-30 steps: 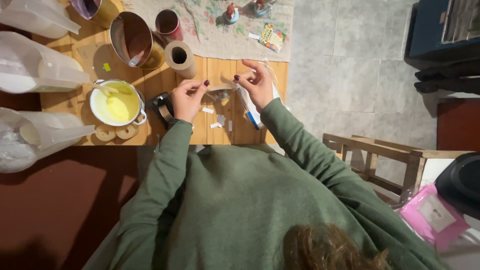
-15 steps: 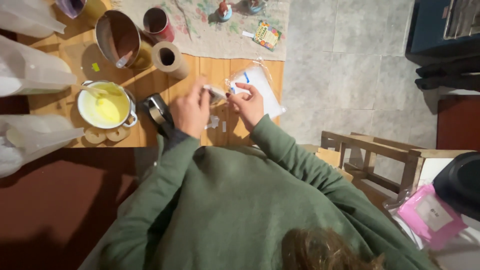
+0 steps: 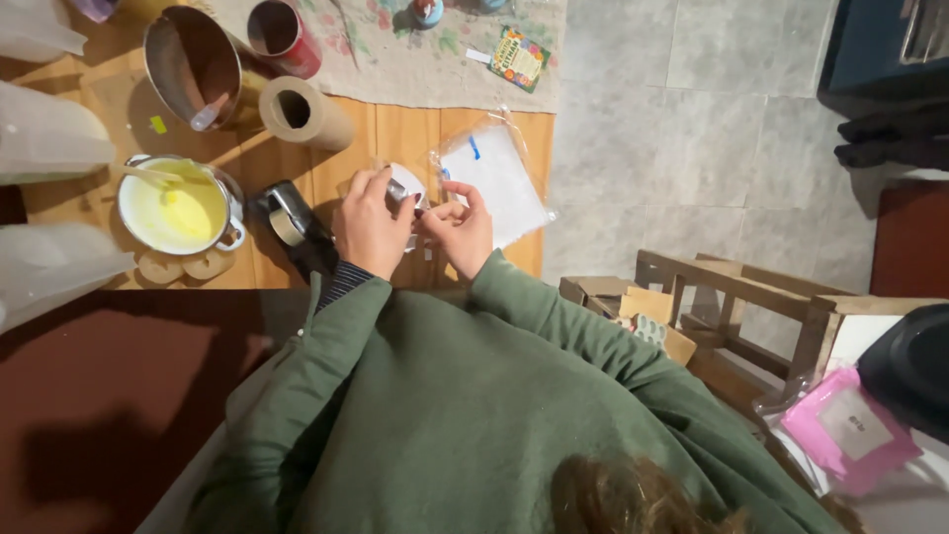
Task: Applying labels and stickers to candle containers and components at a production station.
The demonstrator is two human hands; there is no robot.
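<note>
White, small object (image 3: 405, 186) pinched between both hands: left hand (image 3: 368, 222) grips it from above, right hand (image 3: 460, 227) meets it alongside; clear plastic bag (image 3: 494, 183) lies just beyond the right hand on the tabletop (image 3: 395, 129).

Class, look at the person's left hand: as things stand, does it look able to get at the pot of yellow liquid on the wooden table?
Probably yes. The left hand sits close to the pot of yellow liquid, with only a dark jar lying between them, low enough to reach over. The hand is busy on a small white item, though.

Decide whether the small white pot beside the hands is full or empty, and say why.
Partly full: the white pot holds pale yellow liquid with a utensil resting in it.
</note>
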